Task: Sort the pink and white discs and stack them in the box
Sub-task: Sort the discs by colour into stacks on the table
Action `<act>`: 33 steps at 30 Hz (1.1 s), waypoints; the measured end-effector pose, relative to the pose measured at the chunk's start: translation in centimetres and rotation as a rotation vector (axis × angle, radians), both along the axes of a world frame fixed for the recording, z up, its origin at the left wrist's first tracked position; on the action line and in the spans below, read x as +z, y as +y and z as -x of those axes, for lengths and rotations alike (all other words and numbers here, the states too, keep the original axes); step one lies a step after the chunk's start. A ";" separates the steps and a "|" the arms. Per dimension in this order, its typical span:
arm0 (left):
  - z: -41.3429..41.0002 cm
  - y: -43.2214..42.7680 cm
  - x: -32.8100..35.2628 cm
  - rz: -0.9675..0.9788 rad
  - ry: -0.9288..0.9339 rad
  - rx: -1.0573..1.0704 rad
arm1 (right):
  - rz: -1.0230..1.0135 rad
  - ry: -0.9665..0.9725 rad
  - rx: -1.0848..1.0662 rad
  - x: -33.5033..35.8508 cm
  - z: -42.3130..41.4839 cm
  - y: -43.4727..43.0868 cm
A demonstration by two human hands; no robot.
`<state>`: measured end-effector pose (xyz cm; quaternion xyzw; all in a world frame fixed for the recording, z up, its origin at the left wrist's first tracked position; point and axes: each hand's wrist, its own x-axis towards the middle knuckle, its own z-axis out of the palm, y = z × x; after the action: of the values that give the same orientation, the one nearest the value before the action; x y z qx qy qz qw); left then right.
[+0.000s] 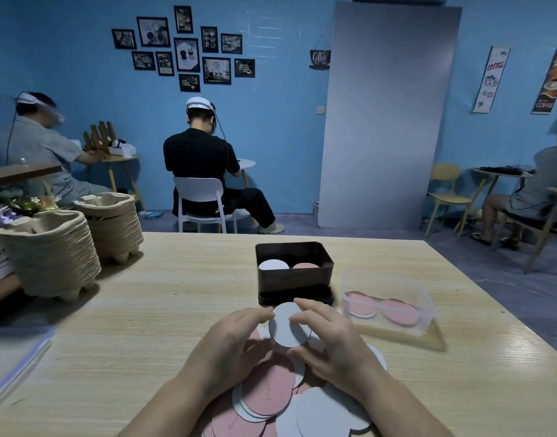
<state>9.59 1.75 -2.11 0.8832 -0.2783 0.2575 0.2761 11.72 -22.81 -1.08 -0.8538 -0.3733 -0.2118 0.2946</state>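
1. The person at the desk [163,310] holds one white disc [288,326] up between both hands, just above the near end of the desk.
2. The right hand [332,337] grips it, fingers curled over the top edge and thumb under the lower edge. The left hand [236,337] is curled too, fingertips pinching the disc's left rim.
3. Under the hands and towards 6 o'clock lies a loose pile of discs [267,395], pink and white overlapping. The wrists and forearms cover a good part of it.
4. At 12 o'clock from the hands, just beyond the held disc, stands the dark box [294,280], open at the top. Inside, a white stack [273,265] sits on the left and a pink stack [305,265] on the right, side by side.
5. At 2 o'clock, just beside the box, is a clear plastic tub [427,305] with pink discs [398,312] lying in it.
6. At 10 o'clock, well apart from the hands, two tall stacks of pulp trays [53,257] stand on the desk's left edge.
7. At 9 o'clock a pale folder [12,351] lies flat at the desk's edge.
8. Beyond the desk a person in black [198,159] sits on a white chair, back turned, facing a blue wall hung with framed pictures [185,48]. A grey panel [387,121] leans against the wall at 1 o'clock.
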 end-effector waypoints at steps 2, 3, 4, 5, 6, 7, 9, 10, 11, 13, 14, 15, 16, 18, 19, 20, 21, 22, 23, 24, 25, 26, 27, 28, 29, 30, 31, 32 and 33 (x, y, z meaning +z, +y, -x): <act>0.0 -0.1 0.0 0.000 -0.018 -0.003 | 0.020 -0.005 0.007 0.0 0.0 0.0; 0.0 -0.2 0.0 0.002 -0.028 -0.004 | 0.032 -0.007 0.007 0.0 0.0 0.0; 0.0 -0.2 0.1 0.003 -0.037 -0.006 | 0.048 -0.008 0.004 0.0 0.0 0.1; 0.0 -0.2 0.0 0.003 -0.044 -0.008 | 0.066 -0.010 -0.001 0.0 0.0 0.1; 0.0 -0.2 0.1 0.000 -0.049 -0.010 | 0.086 -0.013 -0.006 0.0 0.0 0.2; 0.1 -0.2 0.1 -0.003 -0.053 -0.011 | 0.107 -0.017 -0.011 0.0 -0.1 0.2; 0.1 -0.1 0.2 -0.010 -0.054 -0.013 | 0.145 -0.032 -0.019 0.1 -0.1 0.4; 0.0 -0.1 0.2 -0.014 -0.049 -0.014 | 0.155 -0.043 -0.020 0.2 -0.1 0.5; 0.0 -0.1 0.2 -0.021 -0.036 -0.017 | 0.156 -0.051 -0.021 0.3 -0.1 0.6; 0.1 0.0 0.2 -0.042 -0.001 -0.016 | 0.145 -0.058 -0.021 0.4 -0.1 0.6; 0.1 0.3 0.3 -0.054 0.013 0.000 | 0.139 -0.057 -0.022 0.4 0.0 0.6; 0.3 0.7 0.5 -0.065 0.020 0.030 | 0.136 -0.058 -0.026 0.5 0.0 0.5; 0.4 1.2 0.7 -0.077 0.021 0.068 | 0.133 -0.058 -0.030 0.4 0.0 0.4; 0.8 2.3 1.3 -0.124 0.039 0.141 | 0.128 -0.056 -0.041 0.4 0.1 0.3; 1.0 2.8 1.4 -0.160 0.059 0.166 | 0.128 -0.051 -0.045 0.4 0.2 0.2; 1.1 3.2 1.4 -0.194 0.089 0.185 | 0.126 -0.047 -0.047 0.4 0.3 0.2; 1.1 3.5 1.4 -0.221 0.121 0.197 | 0.124 -0.042 -0.050 0.4 0.3 0.2; 1.2 3.6 1.5 -0.238 0.148 0.204 | 0.123 -0.033 -0.053 0.4 0.3 0.2; 1.2 3.7 1.5 -0.248 0.167 0.211 | 0.124 -0.020 -0.057 0.4 0.3 0.1; 1.2 3.7 1.5 -0.252 0.179 0.220 | 0.127 -0.008 -0.060 0.4 0.3 0.1; 1.2 3.7 1.6 -0.248 0.192 0.229 | 0.132 0.001 -0.061 0.4 0.3 0.1; 1.2 3.7 1.5 -0.238 0.202 0.234 | 0.136 0.007 -0.062 0.4 0.3 0.1; 1.2 3.8 1.5 -0.223 0.210 0.235 | 0.138 0.010 -0.064 0.4 0.3 0.0; 1.1 3.8 1.4 -0.204 0.220 0.233 | 0.139 0.015 -0.066 0.4 0.4 0.0; 1.1 3.8 1.4 -0.181 0.225 0.227 | 0.140 0.022 -0.068 0.4 0.4 0.0; 1.0 3.8 1.3 -0.153 0.227 0.218 | 0.139 0.031 -0.070 0.4 0.4 0.0; 1.0 3.8 1.3 -0.125 0.223 0.209 | 0.138 0.037 -0.072 0.4 0.4 0.1; 1.0 3.7 1.4 -0.099 0.213 0.201 | 0.136 0.038 -0.073 0.4 0.4 0.0; 1.0 3.6 1.5 -0.075 0.195 0.195 | 0.136 0.039 -0.075 0.3 0.3 0.0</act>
<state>8.55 5.34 -0.59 0.9366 -0.1727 0.1853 0.2422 11.41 -22.77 -0.76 -0.8893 -0.3486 -0.1802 0.2349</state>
